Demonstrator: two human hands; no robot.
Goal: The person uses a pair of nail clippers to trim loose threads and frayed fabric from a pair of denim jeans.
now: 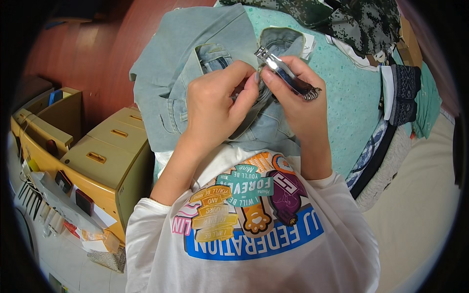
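Note:
Light blue denim jeans (157, 69) lie bunched up before me, with the waistband and fly towards my hands. My left hand (220, 95) pinches the edge of the denim between thumb and forefinger. Close beside it, my right hand (300, 88) holds a shiny metal nail clipper (284, 71), its jaw end pointing up and to the left. The right thumb also presses near the same bit of cloth. What lies between the fingertips is too small to make out. Beside the waistband a white label (309, 44) sticks out.
The jeans rest on a teal patterned bed cover (340, 106). Camouflage clothing (351, 25) lies at the top right, dark patterned socks (404, 93) at the right. A wooden drawer cabinet (106, 146) stands on the left, beside the reddish wooden floor (106, 47).

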